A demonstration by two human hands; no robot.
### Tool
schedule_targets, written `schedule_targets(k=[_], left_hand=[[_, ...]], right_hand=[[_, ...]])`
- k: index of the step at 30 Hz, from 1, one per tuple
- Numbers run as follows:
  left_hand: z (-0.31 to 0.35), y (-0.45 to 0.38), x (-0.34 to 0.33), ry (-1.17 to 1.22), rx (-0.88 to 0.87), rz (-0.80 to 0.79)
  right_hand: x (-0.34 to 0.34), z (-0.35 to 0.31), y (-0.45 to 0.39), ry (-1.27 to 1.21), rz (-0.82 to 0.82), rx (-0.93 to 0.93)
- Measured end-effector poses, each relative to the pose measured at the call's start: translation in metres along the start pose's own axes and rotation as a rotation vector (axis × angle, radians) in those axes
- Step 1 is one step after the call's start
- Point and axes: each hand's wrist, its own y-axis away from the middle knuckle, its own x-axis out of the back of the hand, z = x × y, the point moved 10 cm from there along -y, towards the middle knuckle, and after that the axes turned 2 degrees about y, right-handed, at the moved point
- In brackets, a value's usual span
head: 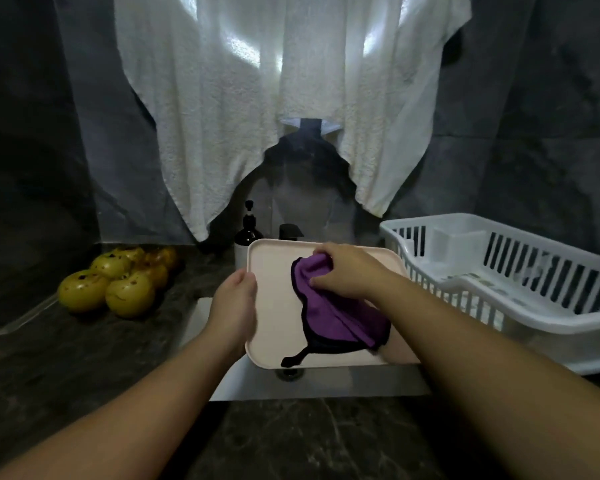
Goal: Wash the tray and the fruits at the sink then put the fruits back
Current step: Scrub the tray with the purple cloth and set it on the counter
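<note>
Sink, hands wiping tray w/ cloth

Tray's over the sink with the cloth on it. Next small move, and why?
Probably draw the right hand and its purple cloth down across the tray toward its near edge. The left hand grips the tray's left rim over the sink, and the cloth sits bunched near the far side.

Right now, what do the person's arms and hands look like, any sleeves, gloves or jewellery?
Both forearms are bare right to the bottom edge of the picture, with no sleeves in view. The left hand and the right hand wear no gloves. No watch, bracelet or ring shows on either. No markings can be made out in this dim light.
</note>
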Motion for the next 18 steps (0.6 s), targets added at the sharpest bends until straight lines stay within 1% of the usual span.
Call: schedule_targets(k=[2,3,6,7,8,12,18], left_hand=[[-0.002,-0.004,-0.01,-0.03,-0.029,-0.019],[-0.002,-0.007,-0.012,-0.039,-0.047,-0.022],[-0.005,-0.017,-0.012,-0.006,-0.065,-0.004],[-0.007,-0.02,-0.012,0.018,-0.057,0.003],[-0.008,-0.023,-0.014,0.042,-0.048,0.003],[-0.013,-0.033,-0.031,0.037,-0.037,-0.036],[-0.035,-0.047,-0.032,0.037,0.03,0.037]], right_hand=[[0.005,0.022,-0.003,-0.095,0.006,-0.098],[0.011,0.035,-0.004,-0.198,0.025,-0.144],[0.036,0.075,-0.004,-0.628,0.122,-0.274],[0.045,0.088,-0.003,-0.723,0.151,-0.31],[0.055,0.101,-0.003,-0.765,0.176,-0.338],[0.084,0.143,-0.002,-0.764,0.21,-0.422],[0.094,0.199,0.014,-0.686,0.236,-0.657]])
